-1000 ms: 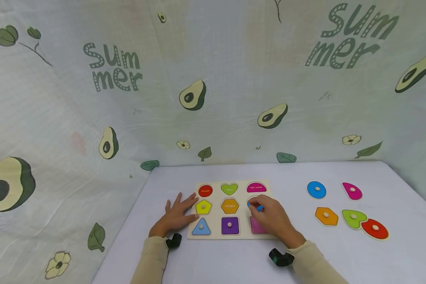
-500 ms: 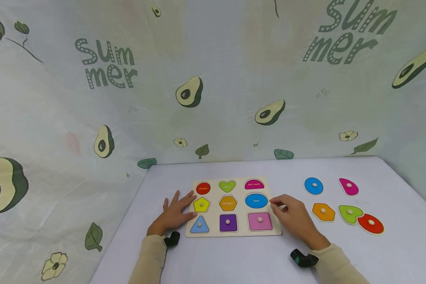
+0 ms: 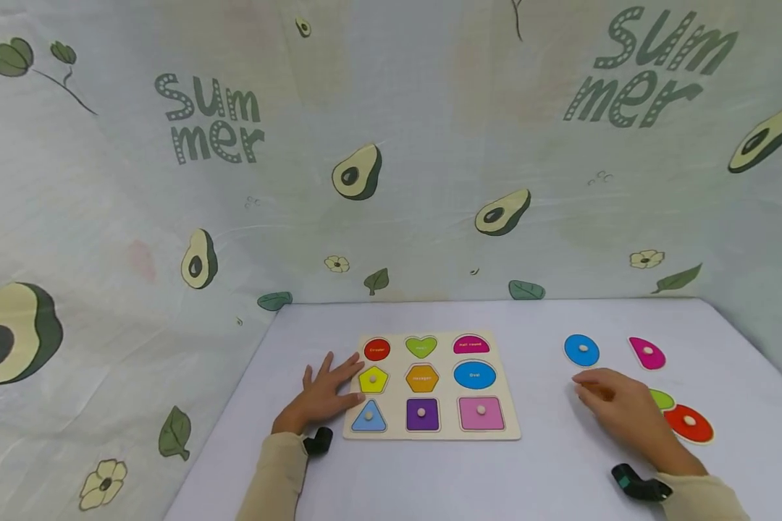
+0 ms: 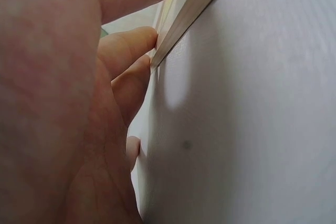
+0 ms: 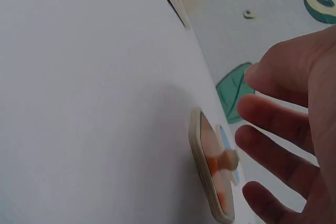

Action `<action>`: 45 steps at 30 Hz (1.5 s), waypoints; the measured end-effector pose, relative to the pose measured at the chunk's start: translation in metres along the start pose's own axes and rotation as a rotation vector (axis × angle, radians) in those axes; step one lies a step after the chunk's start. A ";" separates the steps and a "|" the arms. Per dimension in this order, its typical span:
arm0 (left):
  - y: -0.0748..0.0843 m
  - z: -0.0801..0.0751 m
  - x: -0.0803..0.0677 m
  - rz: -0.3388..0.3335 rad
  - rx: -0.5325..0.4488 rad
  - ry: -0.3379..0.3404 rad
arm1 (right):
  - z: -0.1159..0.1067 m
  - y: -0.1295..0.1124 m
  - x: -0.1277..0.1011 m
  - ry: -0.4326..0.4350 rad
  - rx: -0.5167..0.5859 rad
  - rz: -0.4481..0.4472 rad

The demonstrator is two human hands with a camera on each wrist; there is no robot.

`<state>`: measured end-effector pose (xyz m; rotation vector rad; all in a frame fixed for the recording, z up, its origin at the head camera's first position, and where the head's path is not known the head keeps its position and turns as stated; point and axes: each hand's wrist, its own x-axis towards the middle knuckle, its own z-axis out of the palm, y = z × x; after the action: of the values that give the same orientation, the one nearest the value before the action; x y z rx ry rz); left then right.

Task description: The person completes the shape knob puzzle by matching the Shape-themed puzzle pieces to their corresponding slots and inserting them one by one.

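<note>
My left hand (image 3: 322, 394) lies at the left edge of a wooden shape puzzle board (image 3: 446, 396), fingers spread. In the left wrist view its fingertips touch the board's edge (image 4: 181, 22). Knobbed pieces sit in the board's pentagon (image 3: 373, 380), triangle (image 3: 368, 417), square (image 3: 422, 414) and rectangle (image 3: 481, 414) places. To the right, my right hand (image 3: 619, 409) hovers over an orange hexagon piece (image 5: 212, 166), hiding it in the head view. In the right wrist view the loosely bent fingers are apart from its wooden knob (image 5: 229, 159) and hold nothing.
Other loose pieces lie on the white table: a blue circle (image 3: 581, 350), a pink drop-like one (image 3: 647, 353), a green heart (image 3: 662, 398) partly behind the right hand, and a red oval (image 3: 688, 425) against the heart. A printed cloth (image 3: 423, 239) hangs behind.
The right hand has left the board's right side and moved rightward to above the orange hexagon piece, uncovering the rectangle and oval places. The left hand stays at the board's left edge.
</note>
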<state>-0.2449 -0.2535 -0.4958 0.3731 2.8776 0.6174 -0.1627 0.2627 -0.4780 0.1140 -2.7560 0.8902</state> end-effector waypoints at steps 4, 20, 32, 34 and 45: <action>0.001 0.001 0.001 -0.009 0.007 -0.006 | -0.009 0.011 -0.002 -0.018 -0.015 0.011; 0.000 0.002 0.000 -0.004 0.003 -0.011 | -0.018 0.041 -0.009 -0.134 -0.061 0.041; -0.003 0.002 0.002 0.015 0.011 -0.003 | -0.009 0.039 -0.009 -0.063 -0.107 0.019; -0.004 0.003 0.001 0.013 0.011 -0.001 | -0.007 0.039 -0.009 -0.062 -0.107 0.025; 0.000 0.001 0.000 0.005 0.012 -0.005 | -0.008 0.039 -0.004 -0.082 -0.130 0.027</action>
<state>-0.2446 -0.2536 -0.4968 0.3824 2.8774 0.5996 -0.1629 0.2989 -0.4953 0.0922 -2.8888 0.7258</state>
